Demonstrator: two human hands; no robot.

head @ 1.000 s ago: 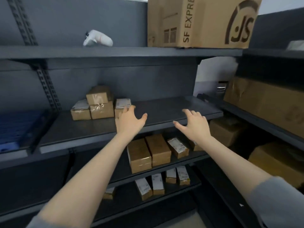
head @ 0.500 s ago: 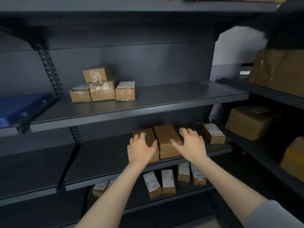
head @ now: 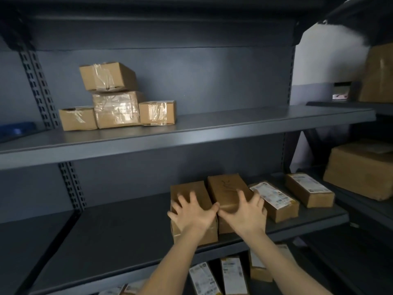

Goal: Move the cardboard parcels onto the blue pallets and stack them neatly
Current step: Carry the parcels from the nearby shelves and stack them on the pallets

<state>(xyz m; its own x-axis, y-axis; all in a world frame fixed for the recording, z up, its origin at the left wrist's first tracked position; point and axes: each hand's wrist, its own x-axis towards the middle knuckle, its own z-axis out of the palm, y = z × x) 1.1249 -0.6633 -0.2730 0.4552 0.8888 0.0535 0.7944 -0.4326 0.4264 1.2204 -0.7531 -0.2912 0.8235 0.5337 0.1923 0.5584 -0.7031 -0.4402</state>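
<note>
Both hands lie spread, fingers wide, on two plain parcels that sit side by side on the middle shelf [head: 127, 226]. Left hand [head: 192, 215] presses flat on the near end of the left parcel [head: 189, 192]; right hand [head: 244, 211] grips the near end of the right parcel [head: 227, 188], fingers curled over its top edge. Neither grip is closed round anything; the two thumbs almost touch between the boxes.

Below that shelf, nearer the camera, several small labelled boxes [head: 232, 275] lie on a lower shelf, partly hidden by the forearms.

Just right of the right parcel on the same shelf lies a labelled parcel [head: 276, 201], and right of that another with a white label [head: 310, 190].

Above and left of the held parcels, on the upper shelf [head: 234, 128], four taped boxes cluster: a low one [head: 77, 118] at the left, a bigger one [head: 116, 109] touching it, a small one [head: 157, 112] at its right, and one [head: 107, 76] tilted on top of the bigger box. A blue pallet [head: 17, 127] edge shows far left of that cluster.

On a rack to the right of the parcels sit large brown cartons [head: 359, 169].
</note>
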